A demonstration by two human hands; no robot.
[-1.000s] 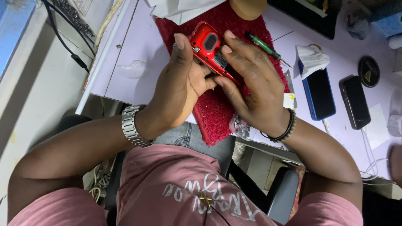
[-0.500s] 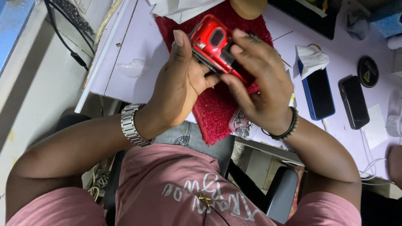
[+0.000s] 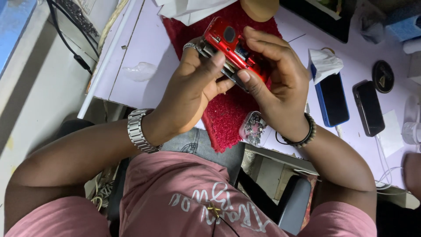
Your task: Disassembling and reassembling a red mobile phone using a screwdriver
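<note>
I've got both hands, left and right, clamped on the glossy red phone, raised above the crimson fuzzy mat so I can work its edge.

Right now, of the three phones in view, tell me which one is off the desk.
The red phone, gripped between the left hand and right hand. The blue phone and black phone lie flat on the pale desk.

Phone is held between left hand and right hand above mat on desk; two phones lie right, small container sits at mat's near edge.
</note>
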